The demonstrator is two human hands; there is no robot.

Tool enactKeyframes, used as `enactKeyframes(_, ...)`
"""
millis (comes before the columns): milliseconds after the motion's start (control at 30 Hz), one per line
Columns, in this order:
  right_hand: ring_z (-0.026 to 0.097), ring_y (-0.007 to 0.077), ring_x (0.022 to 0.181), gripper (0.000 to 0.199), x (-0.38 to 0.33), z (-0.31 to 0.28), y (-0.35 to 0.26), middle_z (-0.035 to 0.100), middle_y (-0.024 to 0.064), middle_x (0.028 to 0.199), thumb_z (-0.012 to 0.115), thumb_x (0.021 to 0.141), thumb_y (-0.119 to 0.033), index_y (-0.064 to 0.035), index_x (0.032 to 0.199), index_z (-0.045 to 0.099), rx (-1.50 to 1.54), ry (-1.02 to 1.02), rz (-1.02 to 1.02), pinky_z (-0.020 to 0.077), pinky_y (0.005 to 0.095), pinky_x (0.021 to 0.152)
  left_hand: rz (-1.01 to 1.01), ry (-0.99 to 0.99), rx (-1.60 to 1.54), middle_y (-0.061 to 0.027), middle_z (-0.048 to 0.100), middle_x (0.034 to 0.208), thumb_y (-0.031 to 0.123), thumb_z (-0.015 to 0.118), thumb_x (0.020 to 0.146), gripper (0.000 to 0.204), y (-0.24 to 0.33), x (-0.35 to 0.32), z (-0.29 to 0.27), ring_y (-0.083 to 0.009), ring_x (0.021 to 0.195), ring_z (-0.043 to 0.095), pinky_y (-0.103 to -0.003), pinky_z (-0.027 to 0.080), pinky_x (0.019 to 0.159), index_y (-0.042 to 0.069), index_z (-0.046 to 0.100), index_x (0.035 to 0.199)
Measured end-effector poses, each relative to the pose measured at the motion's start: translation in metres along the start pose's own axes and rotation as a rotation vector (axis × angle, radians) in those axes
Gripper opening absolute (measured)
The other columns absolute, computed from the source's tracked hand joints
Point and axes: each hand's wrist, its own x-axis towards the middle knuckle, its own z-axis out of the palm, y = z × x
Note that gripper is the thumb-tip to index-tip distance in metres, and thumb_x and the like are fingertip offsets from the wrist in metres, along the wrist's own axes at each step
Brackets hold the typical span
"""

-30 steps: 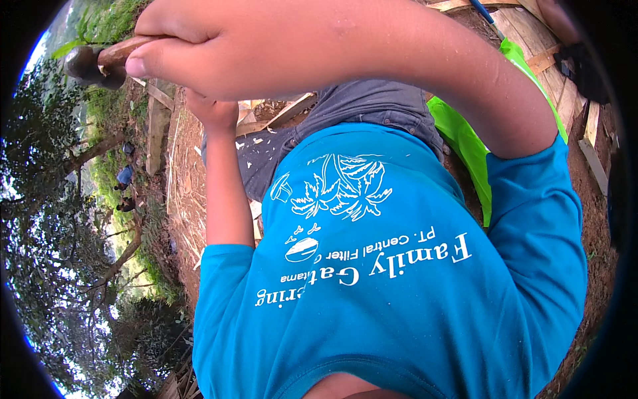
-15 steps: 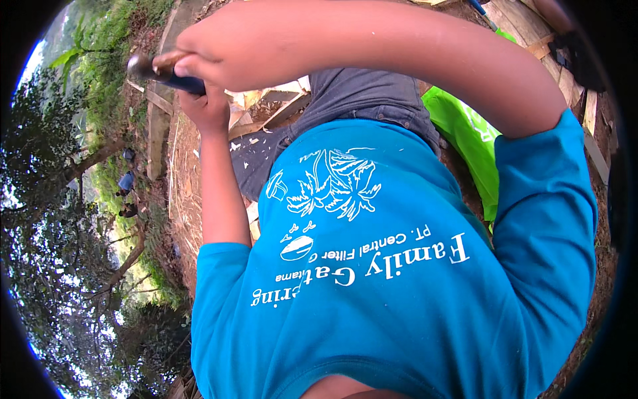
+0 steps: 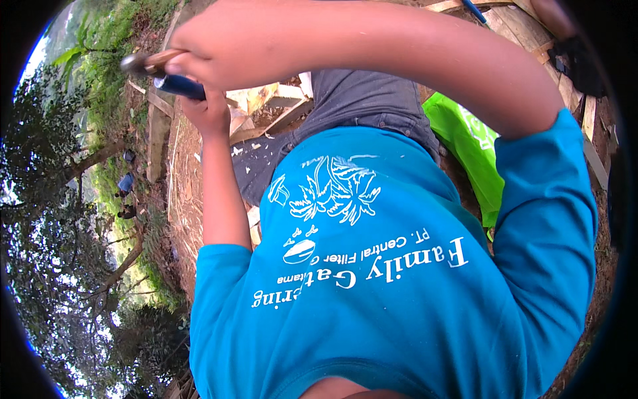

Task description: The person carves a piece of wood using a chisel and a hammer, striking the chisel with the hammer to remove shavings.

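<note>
My right hand reaches across to the upper left, its fingers closed on the wooden handle of a hammer with a dark, rounded metal head. Right below it, my left hand is wrapped around a blue-handled tool. The handle's end points left, close beneath the hammer. My right hand partly covers the left one, and the tool's working end is hidden. Pale wood pieces lie beyond my hands, and small chips are scattered on my dark trousers.
A bright green cloth or bag lies by my right side. Wooden boards and another blue stick-like thing are at the upper right. A beam, bare soil and a leafy slope are on the left.
The hammer head has shifted slightly left and up, off the end of the blue handle, which now shows more fully. My left hand has hardly moved.
</note>
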Motion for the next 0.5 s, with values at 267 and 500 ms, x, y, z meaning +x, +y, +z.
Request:
enactKeyframes(267, 0.071, 0.0367, 0.074, 0.044, 0.004, -0.003, -0.003, 0.070, 0.0179, 0.078, 0.047, 0.104, -0.040, -0.0072, 0.090, 0.074, 0.033, -0.057, 0.063, 0.0573, 0.0502, 0.072, 0.070, -0.045, -0.147, -0.0073, 0.065, 0.106, 0.022, 0.069, 0.100, 0.039, 0.012, -0.007, 0.011, -0.0116, 0.089, 0.063, -0.026, 0.050, 0.078, -0.003, 0.053, 0.126)
enactKeyframes(500, 0.071, 0.0323, 0.073, 0.047, 0.001, -0.003, 0.007, 0.070, 0.0146, 0.077, 0.045, 0.105, -0.042, -0.0066, 0.093, 0.073, 0.087, -0.067, 0.109, 0.0580, 0.0475, 0.071, 0.085, 0.002, -0.111, -0.0033, 0.062, 0.092, 0.021, 0.069, 0.101, 0.028, 0.018, -0.007, 0.014, -0.0085, 0.076, 0.059, -0.024, 0.048, 0.068, 0.002, 0.052, 0.112)
